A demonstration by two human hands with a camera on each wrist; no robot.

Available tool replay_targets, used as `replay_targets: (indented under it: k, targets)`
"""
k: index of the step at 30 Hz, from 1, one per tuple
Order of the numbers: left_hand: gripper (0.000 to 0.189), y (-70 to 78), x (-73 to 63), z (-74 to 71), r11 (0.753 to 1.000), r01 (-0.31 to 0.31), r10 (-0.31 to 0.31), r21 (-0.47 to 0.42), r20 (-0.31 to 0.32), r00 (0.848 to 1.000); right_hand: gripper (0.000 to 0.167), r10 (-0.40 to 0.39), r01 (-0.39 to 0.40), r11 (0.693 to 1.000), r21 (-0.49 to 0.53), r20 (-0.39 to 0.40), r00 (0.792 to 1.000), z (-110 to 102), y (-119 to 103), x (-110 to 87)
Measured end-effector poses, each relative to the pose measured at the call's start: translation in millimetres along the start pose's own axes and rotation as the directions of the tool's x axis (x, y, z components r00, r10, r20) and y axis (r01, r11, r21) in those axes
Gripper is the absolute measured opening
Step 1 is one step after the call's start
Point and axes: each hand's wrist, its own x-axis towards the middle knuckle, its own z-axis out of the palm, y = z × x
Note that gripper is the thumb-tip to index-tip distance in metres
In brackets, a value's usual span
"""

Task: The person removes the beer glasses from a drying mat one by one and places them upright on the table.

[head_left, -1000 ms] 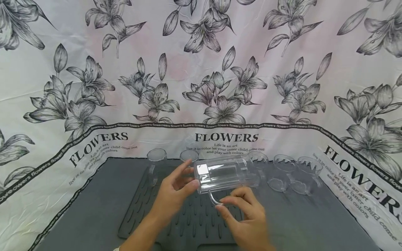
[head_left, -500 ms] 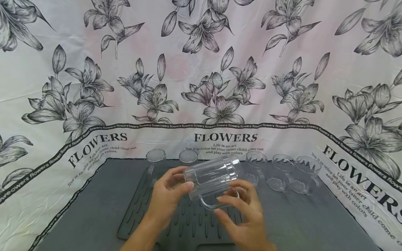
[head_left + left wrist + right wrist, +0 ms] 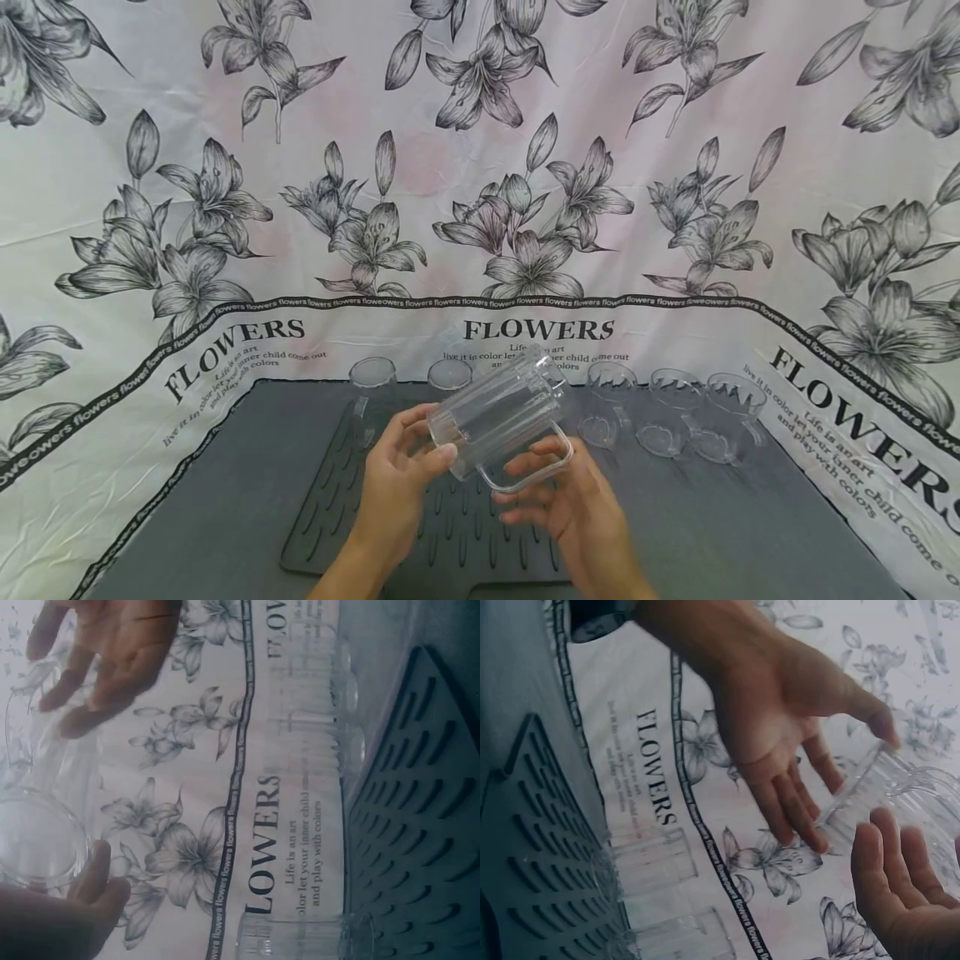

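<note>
A clear mug (image 3: 491, 417) hangs tilted above the dark ribbed mat, its handle (image 3: 525, 482) toward the lower right. My left hand (image 3: 393, 483) grips the mug's lower-left end between thumb and fingers. That grip also shows in the right wrist view, where the left hand (image 3: 772, 712) spans the mug's end. My right hand (image 3: 581, 508) is at the handle, its fingers loosely spread and overlapping the handle loop in the head view. In the left wrist view the right hand (image 3: 120, 652) has parted fingers above the mug's round end (image 3: 41, 840).
The ribbed mat (image 3: 450, 542) lies on a grey table (image 3: 202, 500). Two clear mugs stand at its back, one on the left (image 3: 372, 400) and one in the middle (image 3: 450, 375). Three more mugs (image 3: 667, 417) stand at the back right. A flower-printed cloth (image 3: 525, 208) surrounds the table.
The mug has turned from nearly level to steeply tilted, its far end rising. My right fingers have gone from pinching the handle to lying loosely spread by it. The left hand keeps its grip.
</note>
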Motion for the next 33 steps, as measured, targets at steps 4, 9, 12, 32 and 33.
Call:
replay_targets:
  k: [4, 9, 12, 32, 33]
  targets:
    - [0.058, -7.0, -3.0, -2.1, 0.998, 0.013, -0.007, -0.058, 0.091, 0.996, 0.057, 0.007, -0.037, 0.967, 0.251, 0.122, 0.992, -4.0, -2.8, 0.7]
    - [0.064, -12.8, -6.1, -6.9, 0.997, 0.024, -0.008, -0.070, 0.214, 0.977, 0.066, 0.027, -0.106, 0.924, 0.367, 0.215, 0.976, -7.0, -3.2, -0.4]
    - [0.066, -15.1, -7.5, -9.8, 0.998, 0.039, -0.027, -0.045, 0.247, 0.969, 0.066, 0.055, -0.127, 0.927, 0.353, 0.206, 0.977, -5.8, -5.5, -1.0]
    - [0.063, -15.6, -18.9, -55.0, 0.925, -0.058, -0.015, 0.375, 0.188, 0.982, 0.054, 0.016, -0.008, 0.998, -0.063, 0.124, 0.992, -8.3, -12.3, -7.8]
    - [0.064, -14.8, -20.0, -59.2, 0.918, -0.054, -0.018, 0.392, 0.177, 0.984, 0.054, 0.012, -0.005, 0.998, -0.065, 0.118, 0.993, -9.9, -13.0, -8.2]
